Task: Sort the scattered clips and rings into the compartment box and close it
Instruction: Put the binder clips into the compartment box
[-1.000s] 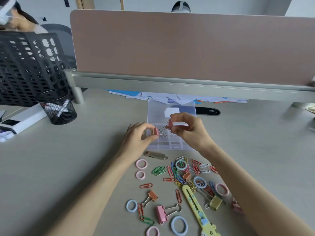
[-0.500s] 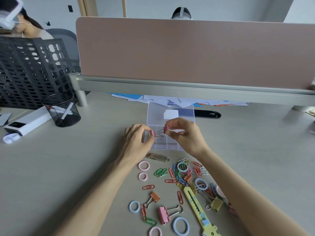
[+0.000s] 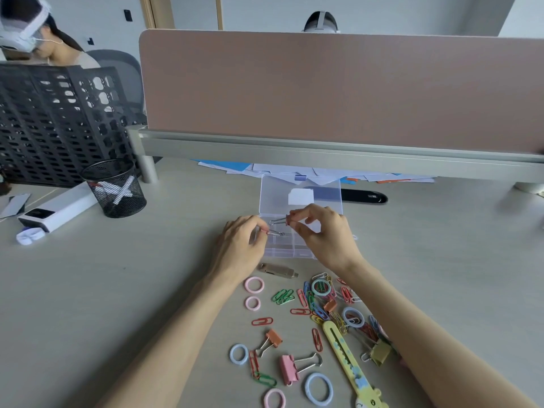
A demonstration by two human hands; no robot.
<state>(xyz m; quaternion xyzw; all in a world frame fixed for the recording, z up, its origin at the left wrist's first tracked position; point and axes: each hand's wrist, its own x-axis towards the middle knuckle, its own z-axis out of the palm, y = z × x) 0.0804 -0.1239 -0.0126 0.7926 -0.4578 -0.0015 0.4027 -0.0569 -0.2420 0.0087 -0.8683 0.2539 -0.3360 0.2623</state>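
My left hand [image 3: 240, 245] and right hand [image 3: 323, 234] each pinch a small binder clip [image 3: 272, 232] between fingers [image 3: 297, 214] over the open compartment box [image 3: 294, 252], partly hiding it. Nearer me, loose clips and rings [image 3: 321, 301] litter the surface [image 3: 117, 290] around a USB stick [image 3: 278, 270].

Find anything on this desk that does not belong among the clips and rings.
Two things are neither: a metal USB stick lying just in front of the compartment box, and a long yellow slotted tool beside the clip heap.

Seven loose rings [image 3: 254, 284], two held binder clips [image 3: 278, 221], one box [image 3: 294, 254]
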